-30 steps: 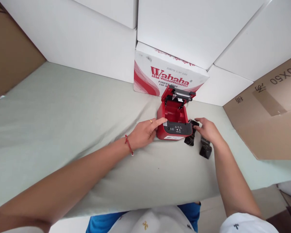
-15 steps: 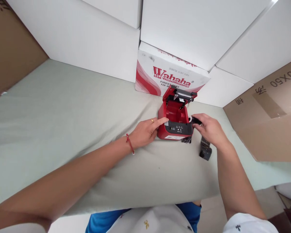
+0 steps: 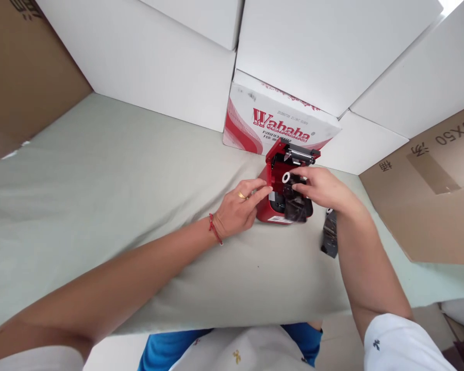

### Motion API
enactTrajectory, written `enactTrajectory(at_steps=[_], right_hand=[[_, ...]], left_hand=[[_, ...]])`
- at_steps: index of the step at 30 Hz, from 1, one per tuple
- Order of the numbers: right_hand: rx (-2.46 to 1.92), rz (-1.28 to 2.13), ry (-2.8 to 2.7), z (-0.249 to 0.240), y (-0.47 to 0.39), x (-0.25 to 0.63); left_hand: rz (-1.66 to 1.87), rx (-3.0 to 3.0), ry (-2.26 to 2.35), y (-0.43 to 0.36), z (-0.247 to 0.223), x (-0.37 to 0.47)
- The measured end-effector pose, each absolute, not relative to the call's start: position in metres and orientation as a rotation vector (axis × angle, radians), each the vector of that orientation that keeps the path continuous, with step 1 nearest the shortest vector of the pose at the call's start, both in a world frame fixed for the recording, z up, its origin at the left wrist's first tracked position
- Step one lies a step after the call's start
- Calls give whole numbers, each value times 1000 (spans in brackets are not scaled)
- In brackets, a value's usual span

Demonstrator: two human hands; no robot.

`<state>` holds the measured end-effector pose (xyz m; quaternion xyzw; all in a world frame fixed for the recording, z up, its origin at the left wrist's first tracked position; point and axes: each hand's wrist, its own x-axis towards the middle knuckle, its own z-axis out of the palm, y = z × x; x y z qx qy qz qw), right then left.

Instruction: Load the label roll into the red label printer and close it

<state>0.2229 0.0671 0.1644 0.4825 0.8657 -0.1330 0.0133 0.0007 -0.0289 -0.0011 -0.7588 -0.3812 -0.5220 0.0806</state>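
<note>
A small red printer (image 3: 264, 202) stands on the cloth-covered table with its lid (image 3: 299, 154) raised. My left hand (image 3: 242, 203) is at its left side, fingers closed against the side wall's edge. Over the open compartment, my right hand (image 3: 319, 186) grips a black roll (image 3: 292, 180) with a white core. A loose black strip from the roll hangs down over the printer's front panel and hides part of it. To the right of the printer, by my right forearm, lies a second black roll (image 3: 330, 234) with a white core end.
Behind the printer stands a white and red Wahaha carton (image 3: 251, 123) against large white boxes (image 3: 294, 51). Brown cardboard boxes border the table on the right (image 3: 429, 190) and the left (image 3: 19, 77). A wrinkled pale green cloth (image 3: 170, 154) covers the table.
My right hand has brought the black roll from beside the printer leftward over its open compartment. My left hand's fingers have shifted slightly along the printer's left side. The view has tilted a little.
</note>
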Motion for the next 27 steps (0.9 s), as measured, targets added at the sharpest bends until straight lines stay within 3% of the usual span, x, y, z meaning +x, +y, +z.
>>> enactTrajectory(at_steps=[5,12,17,22,27], right_hand=[[1554,-216,2675,135,69,194],[1574,-207,2783,125,65,195],[1613,-276,3288,136,53,209],[1639,246,3503,131,79,223],[1609,79,3401,117,77,231]], left_hand=[[-1368,-2408,-996,-38,4,9],[-1199,-2532,-1067,-42,-3,13],[-1228,-2514,-1041,-43,-1,12],[-1331,-2468,-955,-46,0,13],[-1332,-2548,-911,-49,-4,13]])
